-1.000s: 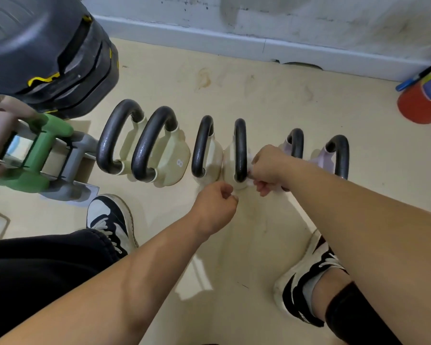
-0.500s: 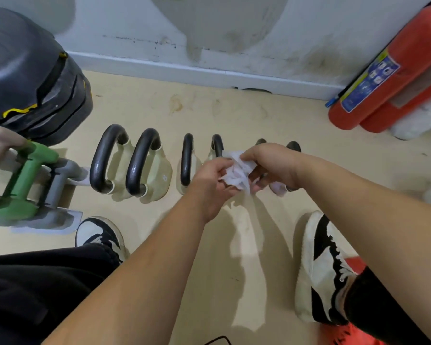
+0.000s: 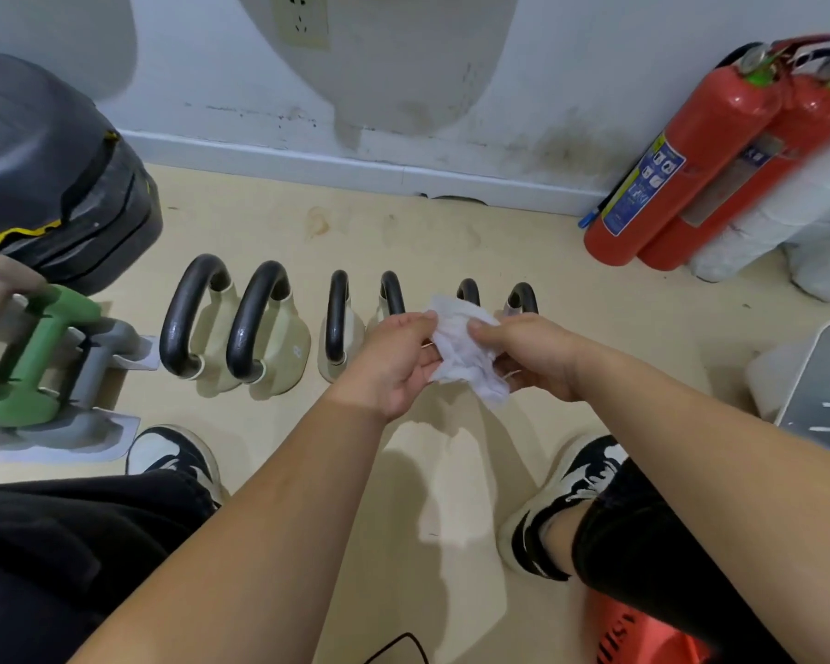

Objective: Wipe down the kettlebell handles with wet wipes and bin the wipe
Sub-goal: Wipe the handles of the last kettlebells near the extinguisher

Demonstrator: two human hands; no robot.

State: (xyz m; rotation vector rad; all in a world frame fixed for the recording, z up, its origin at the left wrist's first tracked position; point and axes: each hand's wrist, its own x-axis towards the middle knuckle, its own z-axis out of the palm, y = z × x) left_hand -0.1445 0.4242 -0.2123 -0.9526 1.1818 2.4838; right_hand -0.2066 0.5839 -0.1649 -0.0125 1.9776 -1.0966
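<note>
Several cream kettlebells with black handles stand in a row on the floor, from the big leftmost kettlebell to the small rightmost kettlebell. In front of the row I hold a crumpled white wet wipe between both hands, lifted off the handles. My left hand is palm up with its thumb on the wipe's left edge. My right hand pinches the wipe's right side. The wipe and hands hide the bodies of the right-hand kettlebells.
Two red fire extinguishers lean on the wall at the right, beside white rolls. A dumbbell rack and stacked black weight plates stand at left. An orange basket sits bottom right, a grey stool at right. My shoes flank the floor.
My right hand left the fourth kettlebell's handle and drew back with the wipe. Both hands now hold the wipe opened out between them. My view has tilted up and pulled back.
</note>
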